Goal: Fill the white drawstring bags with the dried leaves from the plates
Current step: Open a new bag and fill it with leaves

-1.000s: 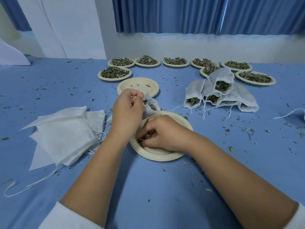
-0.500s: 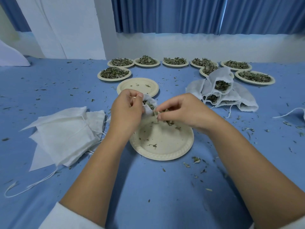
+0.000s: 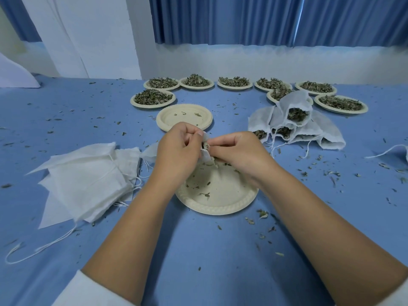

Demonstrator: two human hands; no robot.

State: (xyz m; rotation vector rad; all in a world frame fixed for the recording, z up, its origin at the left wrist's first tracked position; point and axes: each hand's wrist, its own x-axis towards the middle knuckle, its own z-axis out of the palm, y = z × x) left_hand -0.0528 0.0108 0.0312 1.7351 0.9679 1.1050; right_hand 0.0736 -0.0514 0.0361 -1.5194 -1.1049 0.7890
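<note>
Two hands meet at a white drawstring bag [image 3: 204, 153] over the paper plate's [image 3: 220, 206] far edge.
A pile of empty bags [image 3: 88, 180] lies at left. The left hand [image 3: 176, 153] pinches the bag's rim. Its mouth faces right, toward the right hand [image 3: 239, 152], whose curled fingertips pinch dried leaves [image 3: 206, 145] there. The bag is mostly hidden, its visible strip running upright. The filled bags [image 3: 295, 122] lie at right.

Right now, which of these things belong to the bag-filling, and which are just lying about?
In the job: left hand, gripping the open bag; right hand, pinching leaves into it; near plate; plates of dried leaves; empty bags; filled bags.
Lying about: emptied plates; scattered crumbs; loose string; curtain.
</note>
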